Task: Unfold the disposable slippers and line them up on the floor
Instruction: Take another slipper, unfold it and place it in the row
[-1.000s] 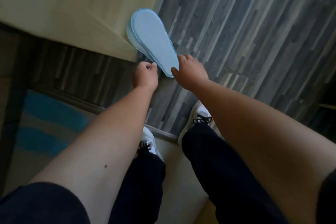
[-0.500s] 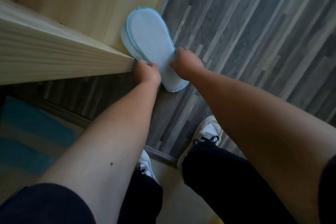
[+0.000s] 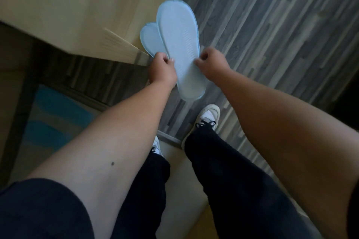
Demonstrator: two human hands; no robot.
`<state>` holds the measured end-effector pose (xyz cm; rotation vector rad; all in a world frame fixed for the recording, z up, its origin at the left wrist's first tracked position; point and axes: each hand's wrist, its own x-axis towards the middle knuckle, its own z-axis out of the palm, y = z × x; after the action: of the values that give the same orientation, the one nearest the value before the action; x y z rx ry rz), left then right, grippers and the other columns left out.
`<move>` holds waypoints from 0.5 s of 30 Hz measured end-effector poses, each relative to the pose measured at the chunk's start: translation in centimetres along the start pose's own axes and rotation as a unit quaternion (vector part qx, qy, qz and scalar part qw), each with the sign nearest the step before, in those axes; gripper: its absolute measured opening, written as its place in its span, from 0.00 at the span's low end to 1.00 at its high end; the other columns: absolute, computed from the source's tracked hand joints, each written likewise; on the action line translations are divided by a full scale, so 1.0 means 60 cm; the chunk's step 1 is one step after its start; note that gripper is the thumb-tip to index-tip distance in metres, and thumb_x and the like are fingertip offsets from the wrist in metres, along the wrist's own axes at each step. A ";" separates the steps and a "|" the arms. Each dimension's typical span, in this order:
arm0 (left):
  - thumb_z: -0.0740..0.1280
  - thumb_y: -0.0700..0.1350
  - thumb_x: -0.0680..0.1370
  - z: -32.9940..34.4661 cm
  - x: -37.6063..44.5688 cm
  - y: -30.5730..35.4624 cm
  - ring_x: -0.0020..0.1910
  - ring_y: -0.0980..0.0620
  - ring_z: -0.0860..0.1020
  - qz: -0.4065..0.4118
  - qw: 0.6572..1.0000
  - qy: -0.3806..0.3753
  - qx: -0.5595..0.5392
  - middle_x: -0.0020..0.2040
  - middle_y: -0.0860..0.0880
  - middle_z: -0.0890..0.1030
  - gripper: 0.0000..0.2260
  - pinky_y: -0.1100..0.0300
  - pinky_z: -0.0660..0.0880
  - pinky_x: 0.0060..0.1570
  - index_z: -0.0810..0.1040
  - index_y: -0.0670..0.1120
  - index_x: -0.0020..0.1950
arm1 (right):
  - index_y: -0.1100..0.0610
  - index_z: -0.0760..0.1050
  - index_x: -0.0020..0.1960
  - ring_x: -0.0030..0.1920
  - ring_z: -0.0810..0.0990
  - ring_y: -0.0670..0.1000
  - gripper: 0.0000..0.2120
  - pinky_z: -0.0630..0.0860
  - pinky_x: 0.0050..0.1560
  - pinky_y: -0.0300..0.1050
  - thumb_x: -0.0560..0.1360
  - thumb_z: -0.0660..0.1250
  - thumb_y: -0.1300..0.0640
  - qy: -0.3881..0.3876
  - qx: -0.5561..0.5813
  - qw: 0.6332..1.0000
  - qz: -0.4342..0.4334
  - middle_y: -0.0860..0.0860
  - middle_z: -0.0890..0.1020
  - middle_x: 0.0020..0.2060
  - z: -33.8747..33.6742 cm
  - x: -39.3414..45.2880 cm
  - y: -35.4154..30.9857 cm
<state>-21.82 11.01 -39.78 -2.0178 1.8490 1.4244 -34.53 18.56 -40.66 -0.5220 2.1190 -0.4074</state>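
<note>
Two pale blue slippers, flat and overlapping, are held above the grey plank floor (image 3: 272,25) beside a light wooden cabinet (image 3: 77,6). Left hand (image 3: 162,72) pinches the half-hidden slipper (image 3: 150,41) at its lower edge. Right hand (image 3: 211,65) pinches the top slipper (image 3: 180,44) midway along its right edge, heel hanging below both hands.

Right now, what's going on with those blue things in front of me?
A person is standing and holding a pair of flat, light blue disposable slippers soles-up above the grey wood-look floor. The left hand pinches one side and the right hand the other. The two slippers overlap, the one underneath fanned out to the left beside a light wooden cabinet. Neither slipper is opened up or set down yet.
</note>
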 end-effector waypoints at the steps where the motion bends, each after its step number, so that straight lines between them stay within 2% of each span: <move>1: 0.64 0.45 0.79 -0.019 -0.027 0.011 0.51 0.44 0.78 0.011 1.000 -0.011 0.002 0.51 0.42 0.81 0.05 0.57 0.72 0.50 0.70 0.46 0.46 | 0.56 0.73 0.50 0.45 0.78 0.56 0.09 0.75 0.43 0.48 0.74 0.67 0.52 0.000 0.032 0.999 0.011 0.55 0.79 0.46 -0.014 -0.029 -0.005; 4: 0.64 0.44 0.79 -0.084 -0.107 0.041 0.49 0.45 0.78 0.043 0.998 -0.043 0.003 0.51 0.42 0.82 0.04 0.59 0.69 0.46 0.74 0.44 0.49 | 0.57 0.74 0.60 0.42 0.81 0.54 0.16 0.80 0.47 0.51 0.76 0.67 0.50 -0.012 0.117 0.992 0.050 0.54 0.80 0.47 -0.055 -0.128 -0.027; 6: 0.64 0.45 0.79 -0.129 -0.156 0.054 0.45 0.48 0.76 0.063 0.996 -0.063 0.017 0.48 0.44 0.81 0.04 0.60 0.67 0.44 0.74 0.44 0.48 | 0.56 0.76 0.56 0.39 0.79 0.52 0.12 0.80 0.45 0.52 0.78 0.65 0.51 -0.018 0.163 0.984 0.067 0.53 0.80 0.45 -0.069 -0.190 -0.039; 8: 0.64 0.46 0.79 -0.170 -0.198 0.058 0.44 0.48 0.74 0.077 0.993 -0.079 0.040 0.45 0.46 0.79 0.04 0.60 0.66 0.43 0.72 0.47 0.46 | 0.54 0.75 0.49 0.40 0.78 0.52 0.06 0.80 0.43 0.51 0.78 0.65 0.51 -0.019 0.207 0.975 0.084 0.52 0.79 0.42 -0.072 -0.248 -0.054; 11: 0.65 0.45 0.78 -0.216 -0.236 0.037 0.47 0.44 0.78 0.080 0.992 -0.082 0.055 0.47 0.43 0.82 0.04 0.56 0.72 0.45 0.73 0.46 0.44 | 0.54 0.72 0.42 0.40 0.77 0.54 0.07 0.77 0.41 0.49 0.78 0.66 0.54 -0.021 0.254 0.961 0.104 0.53 0.78 0.39 -0.052 -0.316 -0.071; 15: 0.64 0.46 0.77 -0.242 -0.271 -0.018 0.48 0.40 0.78 0.057 0.991 -0.069 0.100 0.47 0.42 0.82 0.06 0.53 0.74 0.47 0.73 0.47 0.42 | 0.56 0.73 0.43 0.39 0.77 0.54 0.06 0.75 0.40 0.49 0.77 0.67 0.56 -0.055 0.246 0.962 0.109 0.57 0.78 0.39 -0.013 -0.370 -0.074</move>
<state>-10.32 15.06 -21.66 -1.7031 1.9854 1.3062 -22.78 26.06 -22.77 -0.0209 1.8518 -0.7308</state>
